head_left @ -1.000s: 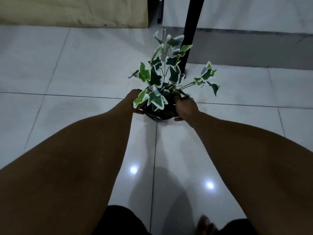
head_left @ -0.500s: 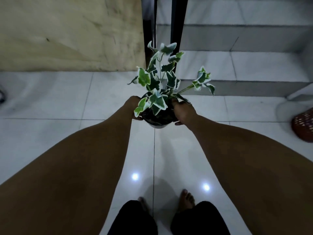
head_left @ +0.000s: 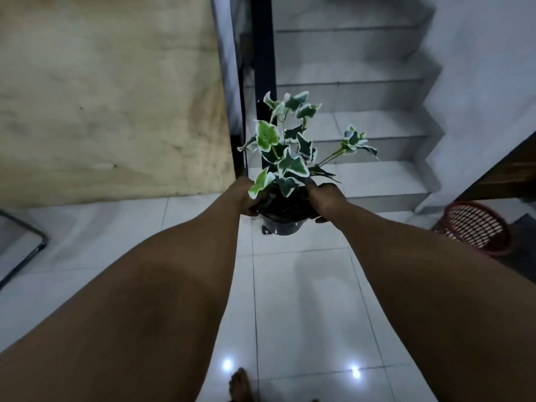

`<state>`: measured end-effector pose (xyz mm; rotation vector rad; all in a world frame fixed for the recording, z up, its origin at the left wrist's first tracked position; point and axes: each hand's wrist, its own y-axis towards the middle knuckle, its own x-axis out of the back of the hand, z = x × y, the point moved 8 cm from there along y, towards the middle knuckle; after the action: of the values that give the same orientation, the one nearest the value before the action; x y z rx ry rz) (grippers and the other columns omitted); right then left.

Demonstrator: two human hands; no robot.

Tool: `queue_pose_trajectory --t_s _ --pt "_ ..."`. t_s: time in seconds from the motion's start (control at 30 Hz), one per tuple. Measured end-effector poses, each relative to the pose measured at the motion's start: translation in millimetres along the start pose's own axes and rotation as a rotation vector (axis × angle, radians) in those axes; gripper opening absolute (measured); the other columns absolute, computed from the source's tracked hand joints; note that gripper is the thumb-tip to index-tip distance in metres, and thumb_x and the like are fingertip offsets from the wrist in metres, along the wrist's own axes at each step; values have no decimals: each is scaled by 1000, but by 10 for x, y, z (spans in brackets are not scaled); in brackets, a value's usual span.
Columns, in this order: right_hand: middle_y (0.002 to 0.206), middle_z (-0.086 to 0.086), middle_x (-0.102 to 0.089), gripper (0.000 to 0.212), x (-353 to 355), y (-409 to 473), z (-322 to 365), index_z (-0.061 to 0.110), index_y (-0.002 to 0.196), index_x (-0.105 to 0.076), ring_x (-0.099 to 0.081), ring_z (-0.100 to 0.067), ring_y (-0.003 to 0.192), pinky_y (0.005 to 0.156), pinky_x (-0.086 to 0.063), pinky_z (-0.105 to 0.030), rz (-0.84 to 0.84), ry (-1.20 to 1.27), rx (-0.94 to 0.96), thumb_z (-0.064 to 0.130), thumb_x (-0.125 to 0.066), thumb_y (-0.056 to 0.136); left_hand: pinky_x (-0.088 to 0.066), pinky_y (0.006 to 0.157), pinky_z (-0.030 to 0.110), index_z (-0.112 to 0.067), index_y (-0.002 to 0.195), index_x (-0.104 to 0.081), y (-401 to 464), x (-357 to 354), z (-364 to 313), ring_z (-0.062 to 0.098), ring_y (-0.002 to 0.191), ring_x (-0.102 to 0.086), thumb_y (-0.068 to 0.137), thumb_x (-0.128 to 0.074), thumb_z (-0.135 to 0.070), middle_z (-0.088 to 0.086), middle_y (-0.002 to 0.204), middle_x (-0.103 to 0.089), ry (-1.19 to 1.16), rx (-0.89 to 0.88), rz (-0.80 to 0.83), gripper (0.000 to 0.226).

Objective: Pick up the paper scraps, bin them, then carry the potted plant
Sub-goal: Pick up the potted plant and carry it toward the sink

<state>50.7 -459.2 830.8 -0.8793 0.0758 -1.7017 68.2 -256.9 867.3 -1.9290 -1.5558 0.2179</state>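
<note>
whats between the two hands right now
In the head view, the potted plant sits between the left hand and right hand, gripped on both sides.

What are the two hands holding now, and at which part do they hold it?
Both hands grip the potted ivy plant by its black pot: the left hand on the pot's left side, the right hand on its right side, near the rim.

No writing, label, brand, number or sign can be read anywhere in view, on any surface or object.
</note>
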Motion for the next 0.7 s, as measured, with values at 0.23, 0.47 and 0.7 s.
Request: queue_pose_trajectory --t_s 0.23,0.47,0.7 --pt "99 -18 -71 62 1194 -680 457 1 112 -62 -70 -31 83 59 -52 -29 -143 -2 116 56 -45 88 -60 66 35 -6 109 -66 -599 -363 -1088 29 83 -68 87 -65 -49 12 98 -70 216 -192 -47 48" --pt "86 -15 -72 61 2241 -1169 804 4 98 -65 -67 -28 70 53 -45 -27 -316 44 212 62 -50 85 -47 67 30 -11 90 -68 -1067 -793 -2003 24 78 -56 84 -70 -39 8 87 -63 173 -366 -13 28" --pt "104 -18 -69 65 3138 -1440 828 4 105 -65 -66 -34 93 68 -47 -31 -519 71 238 65 -51 84 -45 50 21 -3 101 -62 -1280 -1386 -2776 15 64 -56 86 -73 -29 9 87 -62 90 -520 136 32"
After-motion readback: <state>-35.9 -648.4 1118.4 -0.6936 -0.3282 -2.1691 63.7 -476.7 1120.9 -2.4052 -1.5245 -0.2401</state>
